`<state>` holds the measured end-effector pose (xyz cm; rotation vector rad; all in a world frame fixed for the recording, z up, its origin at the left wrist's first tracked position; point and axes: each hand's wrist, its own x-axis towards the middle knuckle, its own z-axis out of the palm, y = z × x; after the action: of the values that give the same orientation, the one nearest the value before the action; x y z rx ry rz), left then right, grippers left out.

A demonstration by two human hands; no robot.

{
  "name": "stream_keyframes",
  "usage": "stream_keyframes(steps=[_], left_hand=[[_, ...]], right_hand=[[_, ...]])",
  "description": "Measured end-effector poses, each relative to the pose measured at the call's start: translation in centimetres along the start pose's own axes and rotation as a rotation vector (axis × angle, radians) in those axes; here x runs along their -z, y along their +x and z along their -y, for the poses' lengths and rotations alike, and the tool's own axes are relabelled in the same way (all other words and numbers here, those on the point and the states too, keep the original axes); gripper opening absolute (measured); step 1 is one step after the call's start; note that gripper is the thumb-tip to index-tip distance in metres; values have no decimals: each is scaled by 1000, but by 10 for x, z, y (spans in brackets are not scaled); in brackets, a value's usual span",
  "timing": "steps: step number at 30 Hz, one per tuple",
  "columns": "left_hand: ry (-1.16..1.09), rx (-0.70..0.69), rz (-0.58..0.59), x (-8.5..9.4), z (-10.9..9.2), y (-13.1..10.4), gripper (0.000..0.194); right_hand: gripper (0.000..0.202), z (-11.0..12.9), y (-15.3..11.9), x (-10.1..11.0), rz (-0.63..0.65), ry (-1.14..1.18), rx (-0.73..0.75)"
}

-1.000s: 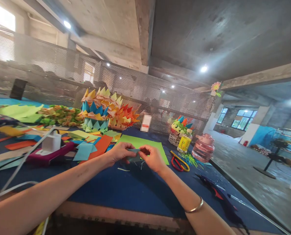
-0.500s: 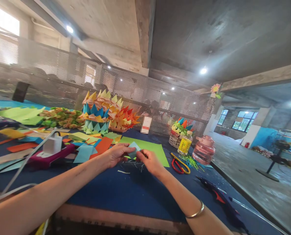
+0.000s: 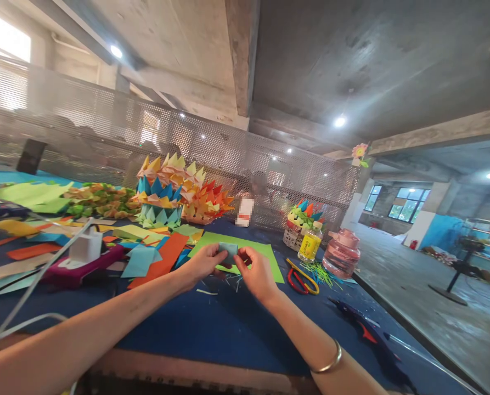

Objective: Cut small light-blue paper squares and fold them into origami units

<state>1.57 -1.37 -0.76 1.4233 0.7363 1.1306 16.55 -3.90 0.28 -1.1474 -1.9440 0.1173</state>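
Note:
Between my hands is a small piece of light blue paper (image 3: 228, 249), raised above a bright green sheet (image 3: 265, 253) on the dark blue tabletop. My left hand (image 3: 207, 262) pinches its left side between thumb and fingers. At its right edge, my right hand (image 3: 253, 270) closes thumb and fingertips on the paper. Thin pale offcuts (image 3: 207, 292) lie below the hands. Scissors with red and yellow handles (image 3: 302, 277) rest to the right of my right hand. Orange paper (image 3: 168, 255) and light blue paper (image 3: 142, 262) lie left of my left hand.
Folded-paper crowns (image 3: 179, 192) stand at the back. A yellow-labelled bottle (image 3: 309, 245), a pink jug (image 3: 341, 253) and a glue gun (image 3: 372, 332) are on the right. A purple power strip (image 3: 82, 267) with a white cable sits left. Mesh partition (image 3: 228, 164) behind.
The light blue paper has turned from a pointed, diamond-like outline to a level, folded-looking strip. My right hand's fingers have shifted up along its right edge. The view has moved slightly.

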Motion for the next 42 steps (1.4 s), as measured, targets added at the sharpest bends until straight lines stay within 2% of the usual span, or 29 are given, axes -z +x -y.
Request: stream_keyframes(steps=[3,12,16,20,30,36,42], left_hand=[[-23,-29,4,-2,0,0,32],[19,-112,-193,-3,-3,1,33],[58,-146,-180,-4,2,3,33],[58,-165,-180,-4,5,4,34],[73,-171,-154,-8,0,-1,32],[89,-185,-178,-8,3,2,29],[-1,-144,-126,-8,3,0,27]], right_hand=[[17,-2,0,0,-26,-26,10],[38,-3,-5,-6,-18,-145,23],[33,3,-8,-11,45,-242,82],[25,6,-10,-13,43,-268,106],[13,-1,-4,-10,-28,-54,-44],[13,-2,-3,-9,-66,-70,-27],[12,-3,-3,-10,-51,-118,-12]])
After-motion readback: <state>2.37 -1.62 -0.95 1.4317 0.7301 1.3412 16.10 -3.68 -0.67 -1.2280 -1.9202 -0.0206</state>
